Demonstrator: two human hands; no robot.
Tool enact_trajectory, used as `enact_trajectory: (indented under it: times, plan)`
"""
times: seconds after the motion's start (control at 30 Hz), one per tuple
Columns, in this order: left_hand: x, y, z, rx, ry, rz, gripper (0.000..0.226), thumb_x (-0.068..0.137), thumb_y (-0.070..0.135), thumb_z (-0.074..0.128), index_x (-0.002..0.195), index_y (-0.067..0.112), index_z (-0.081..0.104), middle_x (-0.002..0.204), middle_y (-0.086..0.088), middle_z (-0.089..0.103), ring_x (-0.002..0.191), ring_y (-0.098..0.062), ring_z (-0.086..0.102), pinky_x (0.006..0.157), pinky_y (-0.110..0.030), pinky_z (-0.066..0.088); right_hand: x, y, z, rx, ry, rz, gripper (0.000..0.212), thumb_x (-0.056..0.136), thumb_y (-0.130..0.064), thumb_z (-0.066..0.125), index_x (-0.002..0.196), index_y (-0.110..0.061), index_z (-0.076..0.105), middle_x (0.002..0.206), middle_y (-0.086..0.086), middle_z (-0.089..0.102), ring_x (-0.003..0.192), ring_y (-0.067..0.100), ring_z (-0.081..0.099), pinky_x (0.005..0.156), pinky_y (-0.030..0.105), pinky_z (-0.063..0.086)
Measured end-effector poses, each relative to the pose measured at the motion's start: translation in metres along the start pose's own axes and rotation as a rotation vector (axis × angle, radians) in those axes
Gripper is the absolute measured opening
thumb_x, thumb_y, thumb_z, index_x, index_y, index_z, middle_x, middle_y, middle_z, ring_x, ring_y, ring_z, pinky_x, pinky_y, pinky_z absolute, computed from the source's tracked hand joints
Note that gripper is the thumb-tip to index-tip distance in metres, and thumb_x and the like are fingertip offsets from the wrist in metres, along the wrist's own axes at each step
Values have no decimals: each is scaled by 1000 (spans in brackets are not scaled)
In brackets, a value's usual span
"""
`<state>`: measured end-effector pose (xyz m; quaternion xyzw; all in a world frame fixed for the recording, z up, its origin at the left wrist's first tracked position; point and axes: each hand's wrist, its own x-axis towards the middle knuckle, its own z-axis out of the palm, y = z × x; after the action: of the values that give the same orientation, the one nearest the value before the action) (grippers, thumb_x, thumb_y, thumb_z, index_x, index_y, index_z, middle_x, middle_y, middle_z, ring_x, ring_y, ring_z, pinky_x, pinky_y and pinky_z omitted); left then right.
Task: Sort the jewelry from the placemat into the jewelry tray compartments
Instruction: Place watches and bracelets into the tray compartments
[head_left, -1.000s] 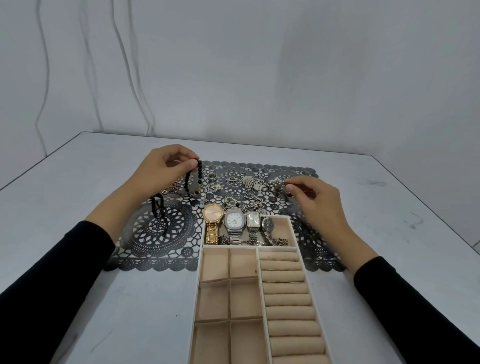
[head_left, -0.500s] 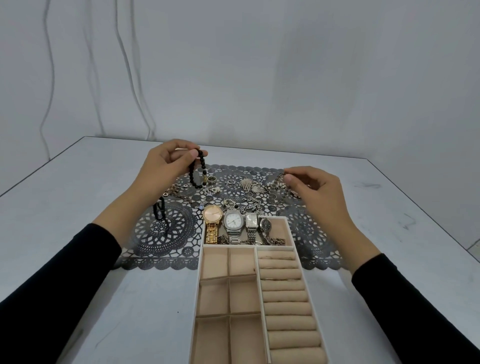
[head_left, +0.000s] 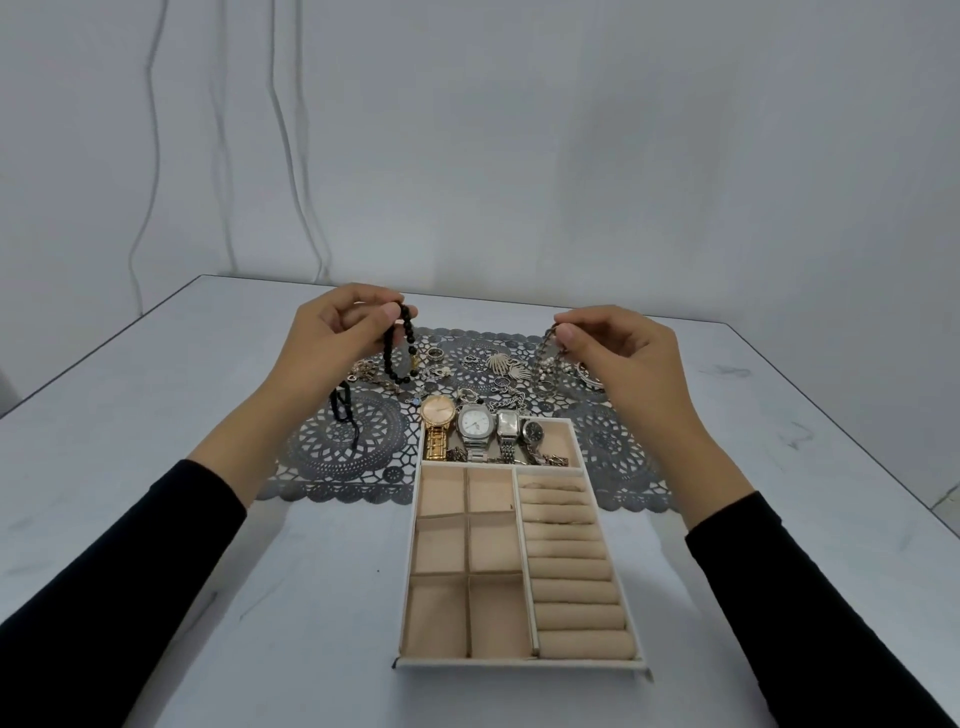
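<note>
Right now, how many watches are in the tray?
4, side by side in the far compartment of the tray: gold watch leftmost, then round-cornered silver watch, rectangular silver watch, small dark-faced watch rightmost. Others among the placemat clutter cannot be excluded.

No readable text, label, brand name, number or sign appears anywhere in view. The four watch faces (head_left: 474, 420) at the far end of the jewelry tray (head_left: 519, 664) are too small and blurred for any dial markings or maker's name to be made out. The tray itself, the placemat (head_left: 343, 447) and the counter (head_left: 156, 519) carry no print.
</note>
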<state>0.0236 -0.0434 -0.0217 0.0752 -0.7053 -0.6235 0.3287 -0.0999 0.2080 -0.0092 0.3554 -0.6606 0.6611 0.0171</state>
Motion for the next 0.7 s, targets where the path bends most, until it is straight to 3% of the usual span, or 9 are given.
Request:
enact_trajectory:
  times: [0.13, 0.3, 0.53, 0.7]
  plan:
    - [-15, 5, -6, -13, 26, 3, 11, 95, 8, 61, 101, 13, 69, 98, -8, 77, 82, -20, 72, 78, -28, 57, -8, -10, 5, 81, -60, -24, 12, 85, -8, 70, 97, -5, 73, 85, 10, 73, 82, 21, 69, 81, 31, 56]
    - [-31, 4, -12, 15, 49, -3, 13, 95, 10, 62, 107, 9, 69, 102, -11, 76, 86, -22, 71, 87, -36, 58, -23, -14, 10, 128, -170, -3, 11, 84, -5, 69, 94, -8, 73, 85, 5, 74, 82, 17, 69, 76, 24, 55]
    - [-43, 7, -13, 6, 47, 7, 11, 95, 11, 62, 103, 14, 70, 101, -13, 75, 85, -20, 70, 87, -35, 58, -37, -6, 12, 114, -376, 73, 13, 83, 0, 68, 95, -3, 72, 88, 8, 72, 85, 22, 67, 80, 32, 56]
    - [-46, 9, -11, 11, 40, 27, 12, 95, 11, 62, 103, 13, 70, 103, -23, 72, 85, -22, 69, 89, -38, 57, -44, -2, 17, 92, -438, 119, 13, 83, 2, 67, 94, -2, 71, 87, 14, 71, 82, 20, 67, 75, 28, 57]
